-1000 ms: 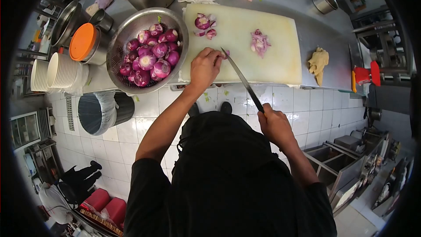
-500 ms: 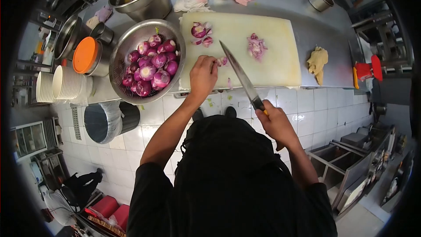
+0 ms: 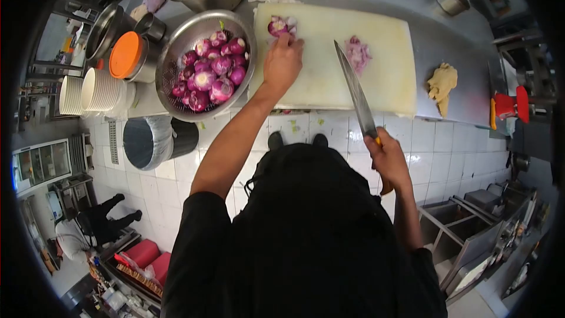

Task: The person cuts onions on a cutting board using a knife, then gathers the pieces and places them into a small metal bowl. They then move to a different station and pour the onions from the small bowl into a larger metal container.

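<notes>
On white cutting board [image 3: 329, 70], peeled purple-white halved onion [image 3: 278, 26] under left hand [image 3: 282, 63].

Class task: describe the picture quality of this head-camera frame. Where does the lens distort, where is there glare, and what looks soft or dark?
Head view: strong fisheye, so the cutting board edges and floor tiles bow, with a black vignette round the frame. Glare shows on the steel colander rim and the knife blade. The left hand and right hand look fairly sharp; the frame's outer parts are dim and soft.
</notes>
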Demonstrator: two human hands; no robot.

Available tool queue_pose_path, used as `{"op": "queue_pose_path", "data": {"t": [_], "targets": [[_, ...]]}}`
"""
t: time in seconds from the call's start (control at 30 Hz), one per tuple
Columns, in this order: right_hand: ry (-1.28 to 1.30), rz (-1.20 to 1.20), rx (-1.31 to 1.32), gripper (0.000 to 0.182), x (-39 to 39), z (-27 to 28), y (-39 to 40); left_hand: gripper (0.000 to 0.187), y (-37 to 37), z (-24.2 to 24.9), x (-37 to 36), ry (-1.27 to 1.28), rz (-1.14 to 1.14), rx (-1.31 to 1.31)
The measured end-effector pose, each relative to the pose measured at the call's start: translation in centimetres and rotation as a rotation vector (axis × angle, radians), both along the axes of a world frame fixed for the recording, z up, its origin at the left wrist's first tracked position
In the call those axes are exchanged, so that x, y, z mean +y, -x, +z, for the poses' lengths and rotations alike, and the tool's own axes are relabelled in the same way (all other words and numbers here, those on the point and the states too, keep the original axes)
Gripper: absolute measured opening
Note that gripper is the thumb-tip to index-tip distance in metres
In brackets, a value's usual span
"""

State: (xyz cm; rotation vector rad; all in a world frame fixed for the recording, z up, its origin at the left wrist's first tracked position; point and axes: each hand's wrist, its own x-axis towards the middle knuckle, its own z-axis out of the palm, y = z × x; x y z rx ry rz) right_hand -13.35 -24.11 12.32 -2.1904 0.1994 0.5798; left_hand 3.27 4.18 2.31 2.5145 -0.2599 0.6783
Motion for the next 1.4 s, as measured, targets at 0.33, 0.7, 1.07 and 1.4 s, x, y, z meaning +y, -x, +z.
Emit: {"op": "queue_pose_path", "data": {"t": [0.33, 0.7, 1.07, 1.4], "targets": [[-0.116, -0.021, 0.087, 0.025, 0.2, -2.2, -2.4, 0.019, 11.4, 5.1, 0.5, 0.378, -0.059, 0.41], [-0.062, -0.049, 0.058, 0.023, 3.0, -1.8, -3.8, 0.031, 19.2, 10.2, 11.3, 0.346, 0.279, 0.157], [0.07, -0.088, -0.012, 0.027, 7.9, -3.2, -2.3, 0.059, 11.6, 7.9, 18.1, -0.19, -0.105, 0.332], [0.12, -0.132, -0.094, 0.025, 9.5, -4.1, -1.1, 0.066, 3.5, 6.7, 28.2, -0.036, -0.12, 0.441]]}}
